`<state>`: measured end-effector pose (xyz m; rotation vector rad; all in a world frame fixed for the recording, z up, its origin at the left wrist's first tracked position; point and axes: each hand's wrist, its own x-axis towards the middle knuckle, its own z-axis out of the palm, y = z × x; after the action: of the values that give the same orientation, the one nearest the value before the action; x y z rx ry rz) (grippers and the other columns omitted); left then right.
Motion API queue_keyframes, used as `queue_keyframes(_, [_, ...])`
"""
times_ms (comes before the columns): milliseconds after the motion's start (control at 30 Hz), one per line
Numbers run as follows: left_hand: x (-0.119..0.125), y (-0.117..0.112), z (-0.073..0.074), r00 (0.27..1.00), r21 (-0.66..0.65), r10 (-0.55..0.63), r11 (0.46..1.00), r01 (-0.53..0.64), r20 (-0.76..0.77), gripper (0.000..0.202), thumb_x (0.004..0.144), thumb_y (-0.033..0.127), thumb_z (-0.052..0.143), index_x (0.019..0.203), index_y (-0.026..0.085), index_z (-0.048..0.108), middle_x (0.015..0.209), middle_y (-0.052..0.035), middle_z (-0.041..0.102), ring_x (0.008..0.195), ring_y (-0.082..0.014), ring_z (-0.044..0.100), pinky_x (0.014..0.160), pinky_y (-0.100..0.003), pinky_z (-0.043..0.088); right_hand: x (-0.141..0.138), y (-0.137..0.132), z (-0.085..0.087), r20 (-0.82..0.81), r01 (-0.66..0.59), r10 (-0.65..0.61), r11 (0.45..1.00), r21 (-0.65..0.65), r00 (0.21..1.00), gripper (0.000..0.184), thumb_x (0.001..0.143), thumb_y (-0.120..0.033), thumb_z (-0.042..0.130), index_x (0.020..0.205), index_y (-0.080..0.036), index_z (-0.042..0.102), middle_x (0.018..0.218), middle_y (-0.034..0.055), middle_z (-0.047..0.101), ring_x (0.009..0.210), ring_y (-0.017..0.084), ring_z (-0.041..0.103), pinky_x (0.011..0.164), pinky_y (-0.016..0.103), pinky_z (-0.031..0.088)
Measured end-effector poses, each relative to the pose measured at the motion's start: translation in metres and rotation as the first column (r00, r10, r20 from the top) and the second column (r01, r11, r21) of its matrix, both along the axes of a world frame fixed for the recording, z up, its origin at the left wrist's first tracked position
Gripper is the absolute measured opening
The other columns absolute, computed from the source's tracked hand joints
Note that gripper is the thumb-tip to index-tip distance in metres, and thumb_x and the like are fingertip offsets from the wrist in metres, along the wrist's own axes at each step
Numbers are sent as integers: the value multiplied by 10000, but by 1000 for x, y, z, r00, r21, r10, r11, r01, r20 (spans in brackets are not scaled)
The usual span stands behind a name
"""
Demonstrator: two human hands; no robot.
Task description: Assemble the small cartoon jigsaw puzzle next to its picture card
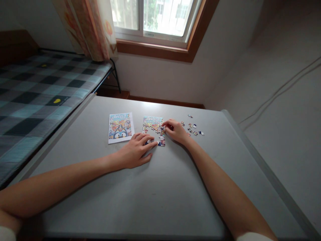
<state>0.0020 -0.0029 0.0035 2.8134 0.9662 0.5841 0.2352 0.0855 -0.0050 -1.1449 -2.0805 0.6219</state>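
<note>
A partly assembled jigsaw puzzle (153, 119) lies on the grey table, with a gap in its middle where the tabletop shows. My left hand (136, 150) rests palm down at its lower left, fingers spread, and covers part of the lower edge. At the right edge of the puzzle, the thumb and forefinger of my right hand (175, 130) are pinched together on what looks like a small puzzle piece, mostly hidden by the fingers. Loose puzzle pieces (190, 131) are scattered to the right of that hand.
Left of the puzzle lies a printed reference picture (120, 126) on white paper. The table (150, 197) has a raised rim along its right side. A bed with a checked cover (50, 83) stands at the left, and a window (160, 20) is beyond the table.
</note>
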Motion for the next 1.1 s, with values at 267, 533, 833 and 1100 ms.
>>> queue_keyframes(267, [0, 0, 0, 1000, 1, 4, 1000, -4, -11, 453, 880, 318, 502, 1325, 234, 492, 1293, -115, 509, 1206, -286, 427, 1021, -486, 339, -1, 1, -1, -4, 36, -36, 999, 16, 999, 166, 738, -115, 506, 787, -169, 655, 729, 3, 540, 602, 106, 458, 611, 260, 383])
queue_keyframes(533, [0, -1, 0, 1000, 6, 10, 1000, -10, -16, 454, 886, 325, 495, 1334, 253, 480, 1287, -106, 512, 1196, -285, 430, 1018, -486, 339, -7, -6, 7, 131, 68, -101, 969, 236, 986, 158, 784, -122, 530, 762, -195, 667, 750, 11, 607, 644, 126, 512, 779, 343, 358])
queue_keyframes(833, [1, 0, 0, 999, -3, 15, 1000, -15, -31, 421, 890, 327, 483, 1300, 234, 509, 1293, -108, 502, 1200, -280, 420, 1024, -476, 326, -11, -12, 8, 308, -106, 3, 942, 319, 951, 256, 812, -87, 522, 759, -235, 725, 844, 41, 653, 842, 189, 540, 813, 363, 321])
queue_keyframes(1100, [0, 0, 0, 999, 5, 17, 1000, -17, -33, 433, 894, 331, 478, 1316, 239, 496, 1293, -103, 504, 1192, -280, 425, 1023, -469, 331, -8, -9, 4, 292, -97, -5, 938, 332, 956, 291, 803, -56, 511, 719, -234, 726, 827, 48, 637, 850, 198, 508, 807, 370, 328])
